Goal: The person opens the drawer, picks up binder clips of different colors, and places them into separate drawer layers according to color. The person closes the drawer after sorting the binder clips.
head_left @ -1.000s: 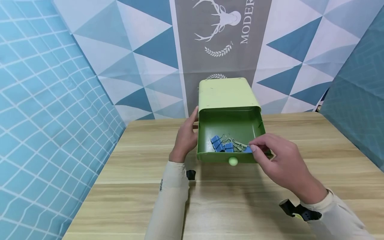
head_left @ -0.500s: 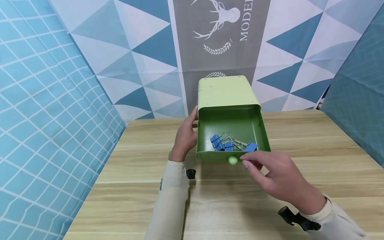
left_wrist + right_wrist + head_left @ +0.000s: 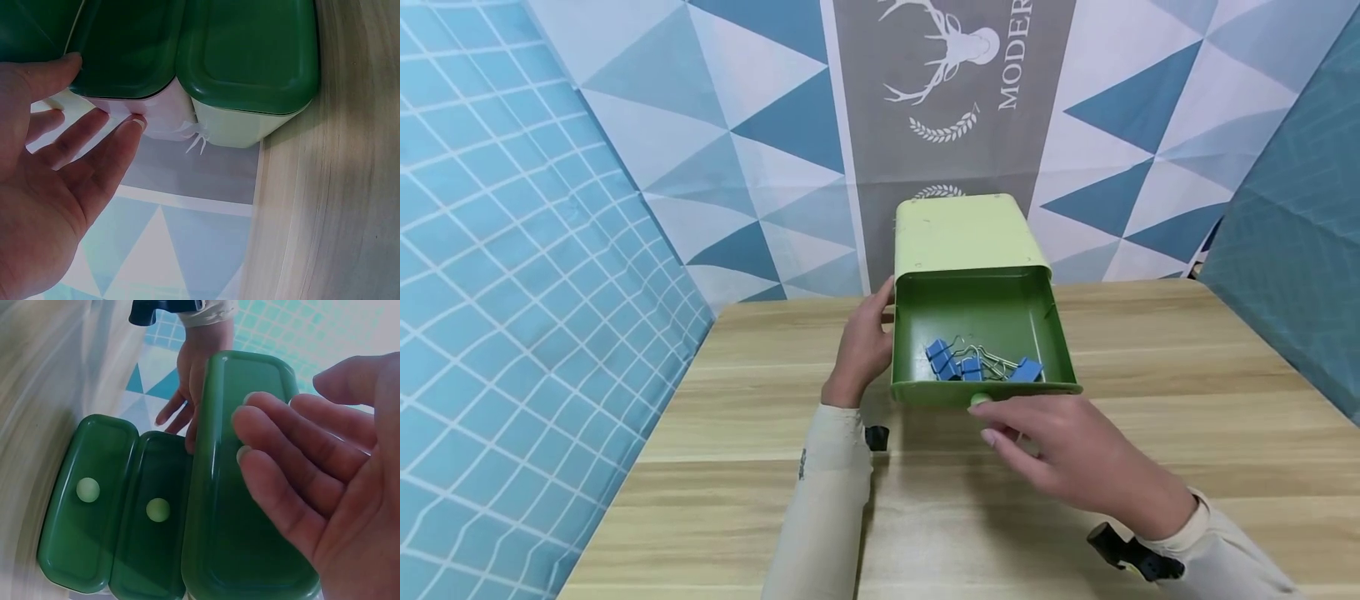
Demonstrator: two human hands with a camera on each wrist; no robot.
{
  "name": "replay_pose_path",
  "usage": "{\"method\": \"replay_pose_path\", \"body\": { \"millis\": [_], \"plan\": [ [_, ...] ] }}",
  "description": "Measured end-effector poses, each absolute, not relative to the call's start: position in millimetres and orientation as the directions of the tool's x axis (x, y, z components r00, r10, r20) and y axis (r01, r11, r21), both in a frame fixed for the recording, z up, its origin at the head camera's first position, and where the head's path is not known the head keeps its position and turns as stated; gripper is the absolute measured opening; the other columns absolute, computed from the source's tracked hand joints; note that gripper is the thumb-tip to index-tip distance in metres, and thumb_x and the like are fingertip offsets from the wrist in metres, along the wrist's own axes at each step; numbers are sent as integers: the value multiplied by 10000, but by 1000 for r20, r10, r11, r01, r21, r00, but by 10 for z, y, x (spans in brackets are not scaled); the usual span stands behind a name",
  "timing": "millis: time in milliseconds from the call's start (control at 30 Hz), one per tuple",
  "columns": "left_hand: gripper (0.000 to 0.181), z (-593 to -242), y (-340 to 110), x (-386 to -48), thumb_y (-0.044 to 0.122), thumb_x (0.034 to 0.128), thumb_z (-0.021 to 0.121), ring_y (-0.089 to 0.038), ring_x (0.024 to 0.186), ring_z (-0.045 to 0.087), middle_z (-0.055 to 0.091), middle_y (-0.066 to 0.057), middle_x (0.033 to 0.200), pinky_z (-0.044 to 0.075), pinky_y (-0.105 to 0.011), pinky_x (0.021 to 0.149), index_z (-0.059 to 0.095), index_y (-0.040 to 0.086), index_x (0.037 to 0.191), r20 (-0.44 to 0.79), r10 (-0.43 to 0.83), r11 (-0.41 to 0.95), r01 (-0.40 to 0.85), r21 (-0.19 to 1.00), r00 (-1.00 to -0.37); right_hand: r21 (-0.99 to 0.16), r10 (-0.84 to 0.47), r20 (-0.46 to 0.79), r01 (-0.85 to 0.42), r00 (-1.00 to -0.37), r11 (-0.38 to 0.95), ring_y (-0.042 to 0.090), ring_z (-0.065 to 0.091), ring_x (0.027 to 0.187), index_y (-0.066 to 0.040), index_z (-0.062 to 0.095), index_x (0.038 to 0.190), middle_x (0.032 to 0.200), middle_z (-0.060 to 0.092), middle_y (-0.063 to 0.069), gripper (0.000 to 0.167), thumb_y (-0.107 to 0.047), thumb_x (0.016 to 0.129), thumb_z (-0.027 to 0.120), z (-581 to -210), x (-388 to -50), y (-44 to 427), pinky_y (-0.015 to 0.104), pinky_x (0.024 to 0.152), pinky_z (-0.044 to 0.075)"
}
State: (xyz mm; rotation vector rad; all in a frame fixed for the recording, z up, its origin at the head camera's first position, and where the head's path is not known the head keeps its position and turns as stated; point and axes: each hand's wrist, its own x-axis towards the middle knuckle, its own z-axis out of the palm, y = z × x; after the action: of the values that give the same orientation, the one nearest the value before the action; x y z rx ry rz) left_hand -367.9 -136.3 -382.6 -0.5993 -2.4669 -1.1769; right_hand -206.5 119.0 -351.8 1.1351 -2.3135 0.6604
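A pale green desktop drawer unit (image 3: 966, 233) stands at the table's back. Its top drawer (image 3: 1060, 333) is pulled out. Inside lie blue binder clips (image 3: 941, 358) with wire handles, gathered near the drawer front. My left hand (image 3: 863, 342) rests its fingertips against the unit's left side; the left wrist view shows these fingers extended, thumb near a lower drawer's edge. My right hand (image 3: 1075, 454) is at the drawer front, index fingertip at the round knob (image 3: 980, 400), which it partly covers. Its fingers (image 3: 281, 469) look loosely bent in the right wrist view, thumb apart, holding nothing.
Two lower drawers with dark green fronts (image 3: 90, 544) are closed, each with a pale knob (image 3: 158, 510). The unit stands on a wood-grain table (image 3: 737, 375). Behind it hangs a patterned cloth (image 3: 775, 150), with a blue grid cloth (image 3: 512, 292) at left.
My right hand has let go of a blue binder clip in the drawer and moved left and down over the front edge to the knob. The left hand stays in place.
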Motion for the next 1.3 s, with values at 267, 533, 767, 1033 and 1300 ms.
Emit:
{"method": "replay_pose_path", "body": {
  "millis": [267,533,767,1033,1300],
  "plan": [
    [748,-3893,-1393,-3625,233,945,727,-244,1089,668,597,-64,1314,536,-380,918,338,342,1574,480,232,568,519,639,-846,-282,-583,488,-749,-650,600,-36,558,767,-223,703,1252,952,664,-180,328,-172,928,717,-3567,-2023,1142,245,653,519],
    [743,-3933,-1380,-3612,237,941,728,-220,1127,641,599,-35,1300,533,-362,923,343,384,1560,476,241,565,521,640,-846,-298,-524,478,-691,-705,658,-74,565,761,-266,705,1219,905,648,-207,296,-188,933,710,-3637,-2014,1113,217,623,503],
    [743,-3885,-1391,-3617,220,942,730,-242,1099,664,596,-45,1311,532,-392,925,349,377,1561,487,222,558,520,647,-844,-299,-500,485,-673,-718,677,-72,562,750,-277,717,1199,927,667,-185,276,-202,933,709,-3601,-2055,1106,209,607,488],
    [708,-3852,-1369,-3663,193,960,701,-207,1173,615,601,-40,1310,530,-345,929,361,341,1563,511,236,562,545,623,-827,-302,-448,562,-677,-695,671,-17,536,716,-205,733,1157,904,629,-158,270,-111,904,726,-3472,-2104,1116,219,613,500],
    [732,-3821,-1350,-3661,85,948,692,-220,1101,665,601,-42,1303,538,-358,920,377,351,1553,479,216,564,510,650,-851,-351,-378,557,-623,-739,699,6,578,766,-133,696,1252,954,636,-97,320,-127,933,689,-3441,-2266,1088,251,644,532]
  ]
}}
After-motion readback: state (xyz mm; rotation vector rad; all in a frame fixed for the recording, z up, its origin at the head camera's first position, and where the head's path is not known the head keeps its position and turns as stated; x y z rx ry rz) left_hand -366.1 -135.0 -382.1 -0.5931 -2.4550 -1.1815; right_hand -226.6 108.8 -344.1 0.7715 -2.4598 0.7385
